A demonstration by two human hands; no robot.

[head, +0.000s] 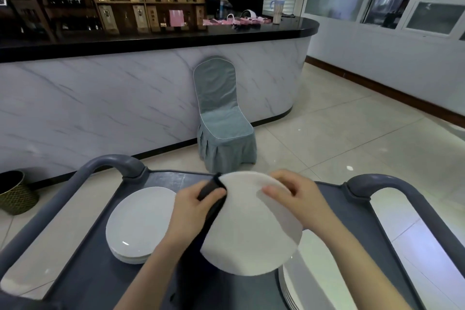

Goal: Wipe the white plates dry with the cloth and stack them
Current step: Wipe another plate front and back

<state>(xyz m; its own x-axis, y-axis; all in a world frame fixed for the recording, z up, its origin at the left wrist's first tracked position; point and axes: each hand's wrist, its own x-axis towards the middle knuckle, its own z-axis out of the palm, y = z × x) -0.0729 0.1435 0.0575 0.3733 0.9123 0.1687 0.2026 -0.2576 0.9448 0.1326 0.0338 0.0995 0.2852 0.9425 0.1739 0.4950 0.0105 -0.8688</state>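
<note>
Grey cart (95, 279): left hand (193, 209) fingers clamp dark cloth (214, 209) over tilted white plate (251, 239) rim; right hand (299, 199) fingers grip far rim.

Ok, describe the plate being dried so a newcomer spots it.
Find the grey cart in the foreground. Between its left stack and right stack of white plates is the held plate. Only this one is lifted and tilted, the right hand gripping its far rim, the left hand pinching a dark cloth on its left edge.
</note>
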